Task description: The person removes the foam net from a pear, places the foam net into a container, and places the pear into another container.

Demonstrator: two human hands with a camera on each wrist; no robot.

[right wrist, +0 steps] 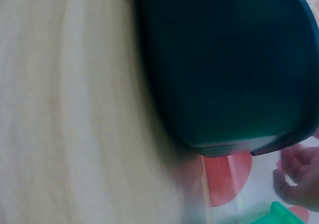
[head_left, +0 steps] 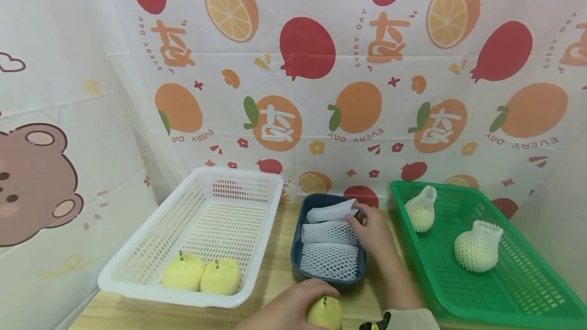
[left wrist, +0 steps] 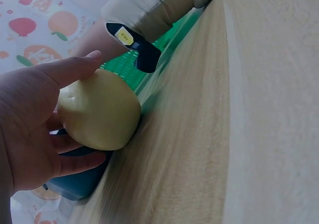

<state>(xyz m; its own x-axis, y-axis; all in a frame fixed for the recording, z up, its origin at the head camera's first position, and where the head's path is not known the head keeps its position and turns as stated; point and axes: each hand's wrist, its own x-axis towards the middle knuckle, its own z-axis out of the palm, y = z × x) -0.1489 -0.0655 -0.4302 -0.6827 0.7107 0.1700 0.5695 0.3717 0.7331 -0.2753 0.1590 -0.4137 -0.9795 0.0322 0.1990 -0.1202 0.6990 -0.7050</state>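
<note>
My left hand (head_left: 291, 305) holds a round yellow pear (head_left: 325, 312) in front of the navy bin; in the left wrist view its thumb and fingers curve round the pear (left wrist: 102, 109). Three white foam net sleeves lie crosswise in the navy bin (head_left: 295, 264). At the bin's back right corner, my right hand (head_left: 375, 236) pinches the end of the rearmost foam net sleeve (head_left: 331, 212) between thumb and fingers. The right wrist view shows the bin's dark side (right wrist: 229, 69) up close, hiding the sleeves, with part of the right hand (right wrist: 303, 176) beyond it.
On the left stands a white basket (head_left: 266, 238) with two bare pears (head_left: 220, 276) at its near end. A green basket (head_left: 426, 289) on the right holds two pears in foam nets (head_left: 477, 251). Printed cloth (head_left: 307, 116) hangs behind the wooden table (head_left: 270, 269).
</note>
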